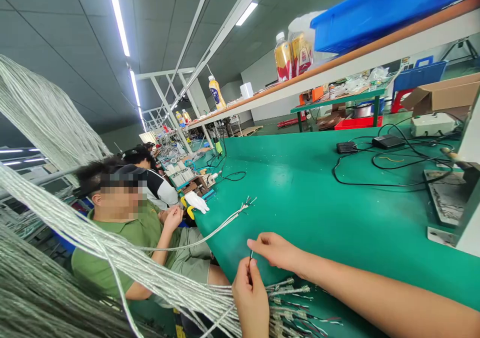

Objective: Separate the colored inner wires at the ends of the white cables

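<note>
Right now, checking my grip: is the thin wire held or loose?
Held: the thin wire stands pinched between the left hand and right hand.

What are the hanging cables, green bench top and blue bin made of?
The hanging cables look like braided metal shielding, dull silver with a fine woven texture, though textile braid is possible. The green bench top looks like rubber matting, smooth with a soft sheen. The blue bin looks like moulded plastic, glossy and evenly coloured.

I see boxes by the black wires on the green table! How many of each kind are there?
Black boxes: 2
White box: 1
Brown cardboard box: 1
Total: 4
</note>
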Demonstrator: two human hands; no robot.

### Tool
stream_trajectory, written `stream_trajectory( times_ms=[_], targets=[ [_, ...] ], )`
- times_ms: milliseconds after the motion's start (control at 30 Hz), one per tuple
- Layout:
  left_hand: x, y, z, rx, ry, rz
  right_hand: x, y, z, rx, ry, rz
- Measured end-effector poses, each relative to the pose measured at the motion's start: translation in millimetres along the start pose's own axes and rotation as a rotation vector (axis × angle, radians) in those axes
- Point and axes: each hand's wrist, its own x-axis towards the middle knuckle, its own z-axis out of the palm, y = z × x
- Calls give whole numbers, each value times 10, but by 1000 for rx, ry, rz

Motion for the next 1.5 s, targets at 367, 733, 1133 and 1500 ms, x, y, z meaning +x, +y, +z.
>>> stream_trajectory(
  times_ms=[367, 733, 1133, 1500],
  targets=[
    [-30, 23, -3, 35, -92, -30, -53, 195, 177, 34, -65, -275],
    [-8, 86, -5, 91, -107, -19, 172, -210, -451, 81, 364, -140],
    [1, 21, 19, 70, -46, -10, 124, 9, -148, 23, -16, -40],
    [-66, 72, 29, 119, -213, 0, 96, 214, 67, 70, -117, -69]
  ],
)
